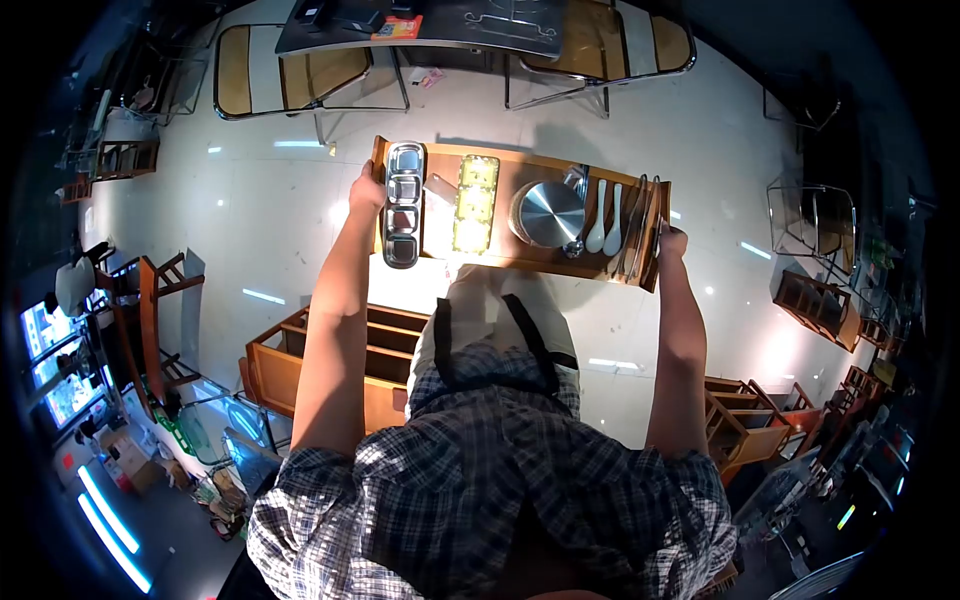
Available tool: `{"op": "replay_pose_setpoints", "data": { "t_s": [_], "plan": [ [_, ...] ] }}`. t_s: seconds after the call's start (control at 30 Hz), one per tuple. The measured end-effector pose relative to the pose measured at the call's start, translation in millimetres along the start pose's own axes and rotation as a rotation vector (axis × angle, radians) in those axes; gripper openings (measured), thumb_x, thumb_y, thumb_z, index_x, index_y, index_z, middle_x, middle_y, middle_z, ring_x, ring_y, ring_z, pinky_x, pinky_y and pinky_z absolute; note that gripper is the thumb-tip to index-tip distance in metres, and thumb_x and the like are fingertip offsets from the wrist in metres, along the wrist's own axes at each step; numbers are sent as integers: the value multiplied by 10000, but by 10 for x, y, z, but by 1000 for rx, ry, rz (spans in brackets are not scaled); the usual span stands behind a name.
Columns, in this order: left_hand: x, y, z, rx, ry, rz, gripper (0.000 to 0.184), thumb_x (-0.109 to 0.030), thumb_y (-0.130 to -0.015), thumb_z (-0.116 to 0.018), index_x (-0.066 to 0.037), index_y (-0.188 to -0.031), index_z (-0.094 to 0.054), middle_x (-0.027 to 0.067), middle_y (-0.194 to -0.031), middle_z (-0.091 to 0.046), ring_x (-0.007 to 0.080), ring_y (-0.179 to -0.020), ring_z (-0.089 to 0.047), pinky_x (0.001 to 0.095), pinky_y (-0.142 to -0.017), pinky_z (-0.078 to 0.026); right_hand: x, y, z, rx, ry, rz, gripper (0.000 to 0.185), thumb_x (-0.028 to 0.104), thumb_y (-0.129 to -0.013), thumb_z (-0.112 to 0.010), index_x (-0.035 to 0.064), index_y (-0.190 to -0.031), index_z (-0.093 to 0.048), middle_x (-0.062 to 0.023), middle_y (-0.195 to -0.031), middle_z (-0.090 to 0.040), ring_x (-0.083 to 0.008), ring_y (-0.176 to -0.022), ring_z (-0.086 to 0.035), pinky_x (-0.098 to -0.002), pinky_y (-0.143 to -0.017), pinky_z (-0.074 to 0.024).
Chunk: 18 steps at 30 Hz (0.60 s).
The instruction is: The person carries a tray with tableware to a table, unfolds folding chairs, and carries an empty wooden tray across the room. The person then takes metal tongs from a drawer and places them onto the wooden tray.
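A long wooden tray (520, 166) is held out in front of me above the floor, one end in each hand. My left hand (368, 190) is closed round its left end, and my right hand (673, 241) grips the right end. From left to right it carries a steel compartment dish (404, 218), a yellow-green patterned rectangular dish (476, 204), a round steel pot (552, 213), two pale spoons (605, 220) and several long thin utensils (633, 230). A small flat piece (440, 187) beside the yellow-green dish is too unclear to name.
A dark table (450, 38) stands ahead, with folding chairs (300, 75) beside it. Near my left arm is a wooden cabinet (275, 370) with open compartments. More wooden furniture (745, 425) stands at the right. Pale floor (270, 200) lies between them.
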<state>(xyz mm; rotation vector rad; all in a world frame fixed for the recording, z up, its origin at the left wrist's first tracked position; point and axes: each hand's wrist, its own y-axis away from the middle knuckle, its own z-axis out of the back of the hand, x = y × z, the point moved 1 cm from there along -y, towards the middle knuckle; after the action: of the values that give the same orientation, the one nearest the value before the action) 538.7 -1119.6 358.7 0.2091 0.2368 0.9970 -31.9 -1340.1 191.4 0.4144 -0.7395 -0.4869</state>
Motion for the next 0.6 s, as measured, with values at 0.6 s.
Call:
{"op": "replay_pose_setpoints", "data": {
  "t_s": [0.6],
  "plan": [
    [357,46,42,24,14,5,629,-160,-724,-496,-152,-1333,-341,213,-1106,-559,343,-1020,-542,380,-865,-436,-248,248,-339,94,66,-39,370,365,-792,-612,29,-939,-662,-152,-841,-658,-293,-769,-633,-368,-711,-473]
  ]
}}
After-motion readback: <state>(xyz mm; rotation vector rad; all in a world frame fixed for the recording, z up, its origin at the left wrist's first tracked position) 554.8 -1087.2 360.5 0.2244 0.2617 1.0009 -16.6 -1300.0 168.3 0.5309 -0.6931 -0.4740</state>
